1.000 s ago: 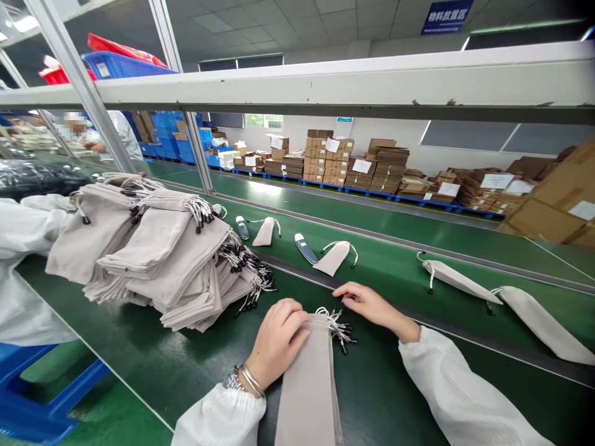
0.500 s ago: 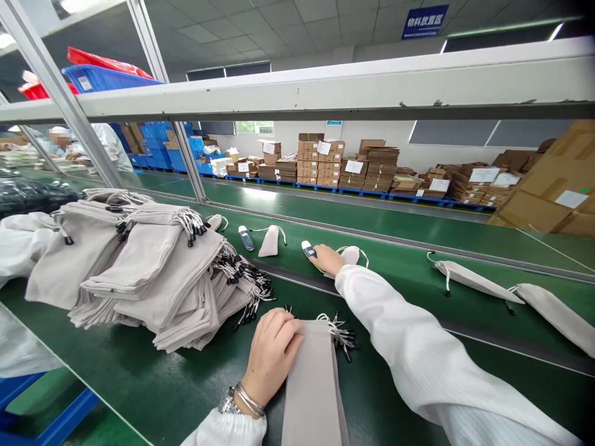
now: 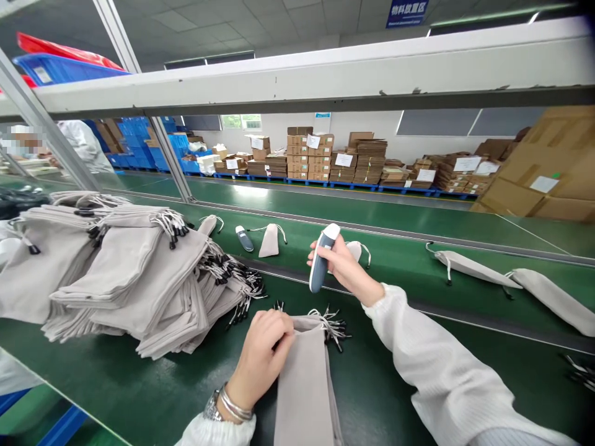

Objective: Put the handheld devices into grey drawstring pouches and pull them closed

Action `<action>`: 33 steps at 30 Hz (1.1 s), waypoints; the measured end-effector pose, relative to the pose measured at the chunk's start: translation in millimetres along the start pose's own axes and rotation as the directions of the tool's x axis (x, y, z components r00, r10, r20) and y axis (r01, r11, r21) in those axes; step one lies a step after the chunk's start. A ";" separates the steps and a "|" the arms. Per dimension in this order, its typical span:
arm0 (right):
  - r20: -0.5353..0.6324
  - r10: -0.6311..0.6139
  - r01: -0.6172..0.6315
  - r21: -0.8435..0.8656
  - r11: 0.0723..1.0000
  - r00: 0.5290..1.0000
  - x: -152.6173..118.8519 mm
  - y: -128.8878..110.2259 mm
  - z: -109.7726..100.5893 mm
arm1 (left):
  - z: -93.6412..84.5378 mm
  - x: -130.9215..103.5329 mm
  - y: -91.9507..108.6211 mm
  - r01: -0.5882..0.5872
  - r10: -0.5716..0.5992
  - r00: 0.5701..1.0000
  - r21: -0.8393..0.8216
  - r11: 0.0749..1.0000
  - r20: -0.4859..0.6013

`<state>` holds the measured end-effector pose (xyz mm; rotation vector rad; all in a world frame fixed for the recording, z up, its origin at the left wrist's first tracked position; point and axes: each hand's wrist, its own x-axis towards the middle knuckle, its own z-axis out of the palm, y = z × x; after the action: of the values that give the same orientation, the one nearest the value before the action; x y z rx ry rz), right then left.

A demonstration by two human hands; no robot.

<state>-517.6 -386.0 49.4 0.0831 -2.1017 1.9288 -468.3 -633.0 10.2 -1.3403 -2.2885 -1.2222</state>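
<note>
My right hand holds a slim blue and white device upright above the green belt. My left hand pinches the mouth of a long grey drawstring pouch lying flat in front of me, its black-tipped cords splayed toward the belt. A small grey pouch lies on the belt just behind my right hand.
A big heap of grey drawstring pouches fills the left of the table. Another device and small pouch lie on the belt; two filled pouches lie at right. Cardboard boxes are stacked in the background. A person in white is at far left.
My right hand reached out to the belt, took the blue and white device and lifted it back toward me. My left hand stayed on the pouch and gathered its mouth.
</note>
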 end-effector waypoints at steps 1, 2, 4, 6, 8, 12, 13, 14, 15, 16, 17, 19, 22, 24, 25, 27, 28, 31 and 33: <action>0.037 -0.018 0.011 0.182 0.983 0.999 -14.2 -11.7 2.1 | -0.6 2.3 3.9 0.041 -0.041 0.999 -0.067 0.997 0.004; 0.053 -0.037 0.019 0.311 0.950 0.998 -27.4 -21.7 5.0 | -1.2 4.7 7.9 0.081 -0.080 0.997 -0.131 0.988 0.011; 0.043 -0.084 0.059 0.419 0.906 0.996 -48.4 -34.9 12.5 | -2.0 9.9 16.2 0.140 -0.138 0.990 -0.237 0.961 0.024; 0.031 -0.130 0.106 0.402 0.910 0.991 -61.2 -38.9 20.3 | -2.7 14.8 24.0 0.155 -0.162 0.987 -0.306 0.939 0.004; 0.095 -0.151 0.114 0.321 0.940 0.984 -67.3 -37.5 26.2 | -3.3 19.4 30.8 0.147 -0.177 0.982 -0.339 0.929 -0.061; 0.336 -0.141 0.168 -0.051 0.985 0.931 -72.3 -38.5 29.4 | -4.0 26.7 39.5 0.161 -0.274 0.912 -0.346 0.924 -0.307; 0.387 -0.105 0.169 -0.133 0.977 0.916 -73.4 -41.1 28.2 | -4.7 27.8 40.2 0.169 -0.302 0.882 -0.356 0.919 -0.361; 0.422 -0.057 0.157 -0.205 0.966 0.905 -74.5 -44.5 26.0 | -6.1 28.4 40.3 0.173 -0.325 0.858 -0.371 0.912 -0.398; 0.437 -0.012 0.145 -0.272 0.951 0.899 -75.7 -48.3 22.8 | -8.7 28.5 39.7 0.176 -0.342 0.843 -0.389 0.904 -0.414; 0.441 0.020 0.144 -0.336 0.931 0.898 -77.0 -52.2 18.4 | -12.7 28.2 38.4 0.177 -0.355 0.835 -0.406 0.897 -0.420; 0.451 0.034 0.159 -0.382 0.911 0.892 -78.5 -56.0 12.9 | -18.3 27.6 36.6 0.172 -0.367 0.826 -0.429 0.887 -0.428; 0.516 0.031 0.178 -0.351 0.919 0.856 -83.0 -63.4 0.3 | -33.6 26.2 32.4 0.134 -0.422 0.766 -0.521 0.843 -0.485; 0.563 0.015 -0.010 -0.013 1.000 0.827 -92.0 -74.4 -14.8 | -56.3 26.0 27.7 0.013 -0.567 0.616 -0.713 0.701 -0.547; 0.468 0.002 -0.131 0.242 0.961 0.884 -93.9 -81.6 -18.3 | -60.7 26.8 25.6 -0.039 -0.582 0.624 -0.765 0.643 -0.521; 0.387 -0.005 -0.139 0.342 0.929 0.922 -91.6 -84.8 -18.5 | -58.0 26.7 24.3 -0.036 -0.552 0.660 -0.755 0.654 -0.510; 0.157 -0.040 -0.039 0.471 0.881 0.987 -79.1 -88.6 -17.9 | -44.6 24.0 20.0 0.030 -0.457 0.751 -0.668 0.744 -0.476; 0.015 -0.076 0.059 0.483 0.873 0.997 -69.1 -88.5 -17.7 | -35.3 21.1 17.0 0.090 -0.416 0.793 -0.589 0.803 -0.445; -0.296 -0.249 0.329 0.264 0.906 0.922 -30.8 -76.7 -16.2 | -7.3 8.2 5.8 0.254 -0.344 0.899 -0.319 0.913 -0.269; -0.280 -0.345 0.357 -0.009 0.934 0.896 -3.5 -59.6 -11.1 | 6.0 -0.4 -0.8 0.272 -0.297 0.942 -0.160 0.949 -0.159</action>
<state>-498.4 -381.8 106.9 0.1772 -1.7254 1.6612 -467.5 -629.0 5.8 -0.9095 -2.3612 -1.5456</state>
